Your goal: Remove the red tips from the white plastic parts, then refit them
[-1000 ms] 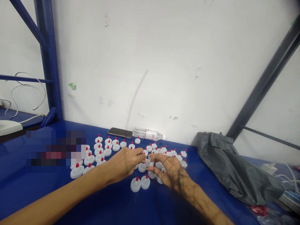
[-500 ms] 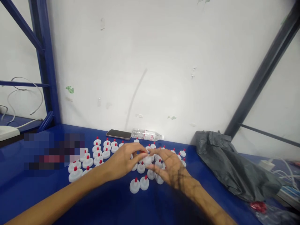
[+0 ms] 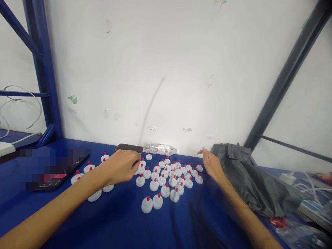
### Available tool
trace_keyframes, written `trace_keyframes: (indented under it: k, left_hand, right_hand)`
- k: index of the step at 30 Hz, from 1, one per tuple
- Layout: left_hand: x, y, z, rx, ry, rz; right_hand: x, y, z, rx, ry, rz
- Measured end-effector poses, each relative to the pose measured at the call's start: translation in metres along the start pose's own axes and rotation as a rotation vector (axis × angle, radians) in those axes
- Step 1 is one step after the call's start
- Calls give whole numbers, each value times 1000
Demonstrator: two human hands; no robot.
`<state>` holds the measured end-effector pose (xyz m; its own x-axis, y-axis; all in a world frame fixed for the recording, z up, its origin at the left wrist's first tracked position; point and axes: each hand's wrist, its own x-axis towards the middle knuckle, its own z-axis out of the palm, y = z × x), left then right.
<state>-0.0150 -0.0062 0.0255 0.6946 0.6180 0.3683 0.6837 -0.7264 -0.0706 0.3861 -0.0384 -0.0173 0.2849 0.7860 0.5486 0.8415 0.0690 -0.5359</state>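
Note:
Many white round caps with red tips (image 3: 154,184) stand on the blue table (image 3: 166,228), grouped in front of me and to the left. Above the left group is my left hand (image 3: 126,166), its fingers curled downward. Anything within those fingers is hidden, and the forearm covers part of the left group. My right hand (image 3: 212,163) is at the right end of the caps, beside a dark grey plastic bag (image 3: 249,180). A finger of it stretches out to the left, and I see nothing held there.
A phone (image 3: 128,148) and a clear bottle lying on its side (image 3: 160,149) rest by the white wall. A dark tablet-like device (image 3: 52,183), partly blurred out, lies at left. Red and clear plastic (image 3: 278,222), cables and a power strip (image 3: 315,211) are at right.
My hands have moved apart from the white cap between them. The left one went left over the left group; the right one moved right and back toward the grey bag.

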Motion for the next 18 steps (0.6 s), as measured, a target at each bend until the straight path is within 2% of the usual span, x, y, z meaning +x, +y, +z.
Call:
trace_keyframes:
  k: [5, 9, 14, 18]
  left_hand:
    - [-4, -7, 7, 52, -74, -26]
    - [-4, -3, 17, 30, -106, -33]
    - [3, -9, 10, 0, 2, -142]
    - [4, -38, 5, -75, 100, -266]
  right_hand:
    - [1, 17, 9, 54, -55, 98]
    - [2, 27, 27, 172, -154, 124]
    - [-2, 21, 52, 299, -273, 82]
    - [-8, 10, 63, 352, -327, 47]
